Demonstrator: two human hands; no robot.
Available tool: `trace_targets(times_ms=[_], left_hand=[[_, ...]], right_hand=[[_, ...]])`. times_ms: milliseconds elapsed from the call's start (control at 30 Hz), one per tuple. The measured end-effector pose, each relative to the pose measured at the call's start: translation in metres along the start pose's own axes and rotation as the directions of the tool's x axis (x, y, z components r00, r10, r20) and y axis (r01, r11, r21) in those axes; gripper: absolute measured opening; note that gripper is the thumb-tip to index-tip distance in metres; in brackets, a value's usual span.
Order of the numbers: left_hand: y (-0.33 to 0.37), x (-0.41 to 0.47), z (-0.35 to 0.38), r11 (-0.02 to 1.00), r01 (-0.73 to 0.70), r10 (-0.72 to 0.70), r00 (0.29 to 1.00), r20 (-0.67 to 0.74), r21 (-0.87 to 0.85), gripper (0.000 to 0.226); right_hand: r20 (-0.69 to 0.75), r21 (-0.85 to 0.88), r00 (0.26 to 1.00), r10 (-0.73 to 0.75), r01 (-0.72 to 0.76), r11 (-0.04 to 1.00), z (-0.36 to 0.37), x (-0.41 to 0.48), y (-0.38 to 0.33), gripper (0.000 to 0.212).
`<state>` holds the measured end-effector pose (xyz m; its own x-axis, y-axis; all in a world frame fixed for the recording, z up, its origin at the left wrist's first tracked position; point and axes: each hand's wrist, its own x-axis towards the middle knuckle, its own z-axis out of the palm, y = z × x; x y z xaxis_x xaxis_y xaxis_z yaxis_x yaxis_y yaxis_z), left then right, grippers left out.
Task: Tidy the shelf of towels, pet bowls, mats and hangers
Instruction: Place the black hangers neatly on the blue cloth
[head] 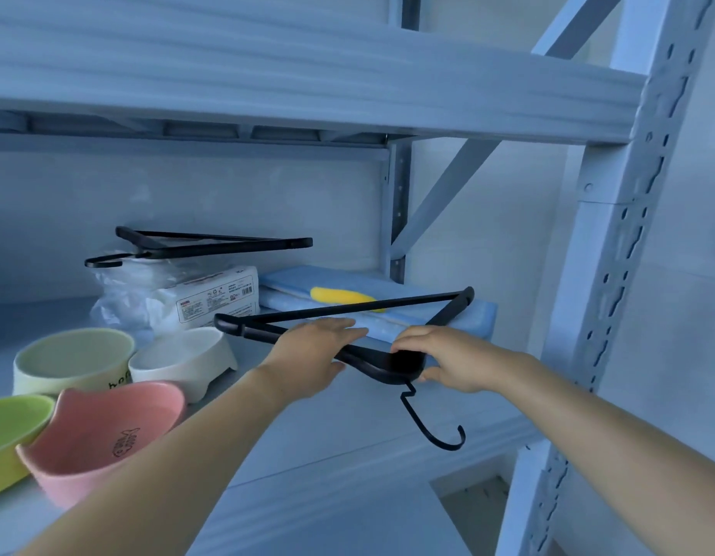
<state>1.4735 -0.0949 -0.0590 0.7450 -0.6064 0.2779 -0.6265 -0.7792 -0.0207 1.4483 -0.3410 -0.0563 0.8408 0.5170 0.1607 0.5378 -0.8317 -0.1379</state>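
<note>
The black hanger [404,363] is a slim, matte triangle with broad shoulders, a thin straight crossbar and a dark wire hook [436,429] that curls downward and toward the person, past the front edge of the shelf [347,435]. It is held roughly flat, just above the near edge of the stack of light-blue mats [472,317] at the right end of the shelf, with its crossbar on the far side crossing a yellow mark [339,296] on the top mat. There are two hangers in all: the second hanger [227,247], also black, lies on top of a plastic-wrapped pack of white towels [215,296] further back on the left. Four pet bowls stand at the left front: a pale green bowl [73,361], a white bowl [183,361], a pink bowl [103,431] and a lime bowl [11,433]. How many mats are in the stack cannot be told. The left hand [311,355] holds the hanger's left shoulder, its nearly straight fingers [339,329] laid over the top and the thumb tucked beneath, so the bar runs between them. The right hand [448,361] pinches the hanger at the neck, where the shoulders meet: its curled fingertips [412,342] rest on the upper side and the thumb presses from below, just beside the base of the hook.
</note>
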Motion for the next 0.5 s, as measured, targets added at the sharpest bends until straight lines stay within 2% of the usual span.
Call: trace_targets(times_ms=[100,167,267,333,400,500], left_hand=[[0.005,0.009,-0.006,0.999,0.037,-0.038,0.999,0.029,0.015,0.028],[0.004,0.009,-0.006,0.999,0.042,-0.042,0.999,0.021,0.027,0.012],[-0.001,0.005,-0.006,0.997,0.078,-0.078,0.997,-0.016,0.016,0.013],[-0.007,0.000,-0.008,0.993,0.114,-0.114,0.993,-0.037,0.007,0.015],[-0.012,-0.006,-0.011,0.989,0.146,-0.146,0.987,-0.063,-0.004,0.013],[-0.017,-0.011,-0.015,0.989,0.147,-0.149,0.985,-0.087,-0.032,0.008]], right_hand=[[-0.040,0.020,0.999,-0.037,0.038,0.999,0.002,-0.002,0.008,0.044],[-0.126,0.073,0.992,-0.019,0.028,0.997,0.005,-0.005,0.015,0.047],[-0.333,0.146,0.940,0.080,-0.032,0.989,0.005,-0.013,0.031,0.054],[-0.421,0.147,0.897,0.133,-0.077,0.986,0.002,-0.019,0.042,0.056],[-0.436,0.114,0.887,0.155,-0.117,0.987,0.003,-0.025,0.052,0.057],[-0.379,0.067,0.907,0.186,-0.173,0.983,0.011,-0.029,0.061,0.060]])
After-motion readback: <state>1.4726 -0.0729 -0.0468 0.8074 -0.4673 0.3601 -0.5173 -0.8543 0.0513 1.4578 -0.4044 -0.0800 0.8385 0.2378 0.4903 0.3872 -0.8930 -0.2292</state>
